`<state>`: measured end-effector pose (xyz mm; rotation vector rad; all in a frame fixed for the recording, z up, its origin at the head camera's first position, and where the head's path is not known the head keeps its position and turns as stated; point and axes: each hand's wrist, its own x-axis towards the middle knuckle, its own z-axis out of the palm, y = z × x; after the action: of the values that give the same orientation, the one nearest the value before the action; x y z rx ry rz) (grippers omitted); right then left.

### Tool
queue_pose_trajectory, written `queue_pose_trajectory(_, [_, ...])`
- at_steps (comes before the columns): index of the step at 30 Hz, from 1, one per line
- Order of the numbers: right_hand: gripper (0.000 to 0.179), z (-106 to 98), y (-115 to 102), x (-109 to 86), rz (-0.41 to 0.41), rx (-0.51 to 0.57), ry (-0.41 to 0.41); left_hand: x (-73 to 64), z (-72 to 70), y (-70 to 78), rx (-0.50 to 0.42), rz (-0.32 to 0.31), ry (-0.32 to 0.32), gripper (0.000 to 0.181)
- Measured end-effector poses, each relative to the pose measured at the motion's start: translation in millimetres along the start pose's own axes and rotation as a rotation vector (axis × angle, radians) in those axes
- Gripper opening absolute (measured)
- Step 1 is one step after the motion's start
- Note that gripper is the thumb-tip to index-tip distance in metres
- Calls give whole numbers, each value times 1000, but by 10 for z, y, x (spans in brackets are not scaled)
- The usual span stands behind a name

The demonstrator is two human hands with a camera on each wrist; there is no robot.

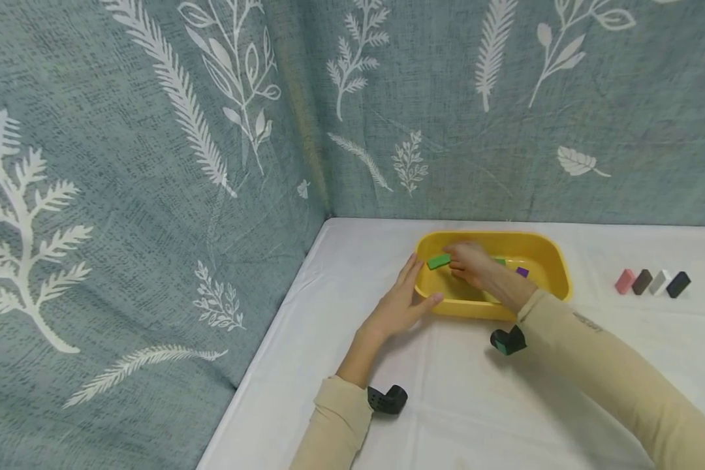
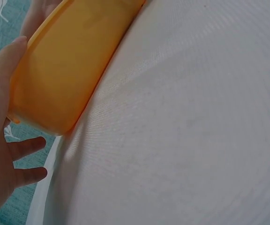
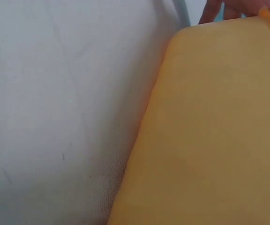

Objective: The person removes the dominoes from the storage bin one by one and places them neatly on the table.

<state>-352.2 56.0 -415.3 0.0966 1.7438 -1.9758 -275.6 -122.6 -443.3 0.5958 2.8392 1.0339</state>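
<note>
A yellow plastic bin (image 1: 487, 310) lies on the white-covered table. My left hand (image 1: 396, 307) rests against its near-left corner, with the thumb at the front rim and the spread, fairly straight fingers along the left end. In the left wrist view, the thumb touches the rim and two fingers extend past the bin wall (image 2: 69, 70). Inside the bin, my right hand (image 1: 472, 262) pinches one end of a green block (image 1: 438, 262) between thumb and fingers. Another green piece (image 1: 500, 262) and a purple block (image 1: 522, 271) lie in the bin, partly behind the right hand and forearm.
Right of the bin, a pink block (image 1: 625, 281), a dark brown block (image 1: 642, 282), a white block (image 1: 660, 282) and a black block (image 1: 678, 284) stand in a row. Leaf-patterned teal cloth (image 1: 423, 130) hangs behind and at left. Black wrist devices sit below both hands.
</note>
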Motion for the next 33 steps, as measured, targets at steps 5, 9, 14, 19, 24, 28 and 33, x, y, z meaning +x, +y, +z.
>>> queue_pose_trajectory(5, [65,48,8,17,-15,-66,15,13,23,-18,-6,5,0,81])
queue_pose_trajectory(9, [64,110,10,34,-16,-76,82,9,19,-18,-3,3,2,81])
queue_pose_trajectory(14, [67,174,10,39,19,-33,59,6,6,-16,-5,4,3,81])
queue_pose_trajectory(19, [66,199,45,72,7,-78,48,11,2,-19,-12,1,-11,81])
queue_pose_trajectory(24, [62,232,81,117,-10,-164,65,15,1,-22,-1,-2,-6,81])
queue_pose_trajectory(28, [60,286,77,120,3,-192,92,14,-5,-25,5,-2,-3,81])
queue_pose_trajectory(33, [59,340,71,141,17,-190,110,12,-14,-31,12,-2,-6,81])
